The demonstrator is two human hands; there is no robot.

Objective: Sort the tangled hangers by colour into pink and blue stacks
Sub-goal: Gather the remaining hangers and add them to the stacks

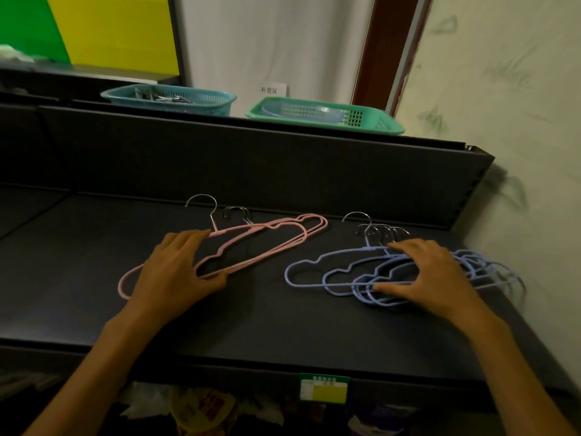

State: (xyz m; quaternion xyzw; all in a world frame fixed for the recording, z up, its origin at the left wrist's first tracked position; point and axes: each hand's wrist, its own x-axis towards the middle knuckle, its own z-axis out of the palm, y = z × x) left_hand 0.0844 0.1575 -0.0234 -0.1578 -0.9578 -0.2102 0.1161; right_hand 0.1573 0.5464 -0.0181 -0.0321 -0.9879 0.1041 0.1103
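While both hands lie on a dark shelf (267, 328), left hand (176, 275) with fingers spread flat over pink hangers (267, 239), right hand (430, 275) splayed across blue hangers (317, 267) well apart.

Two bare forearms, no sleeves, bare fingers (188, 239)

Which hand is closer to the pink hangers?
Left. The left hand rests right on the pink hangers; the right hand is off to their right, on the blue hangers.
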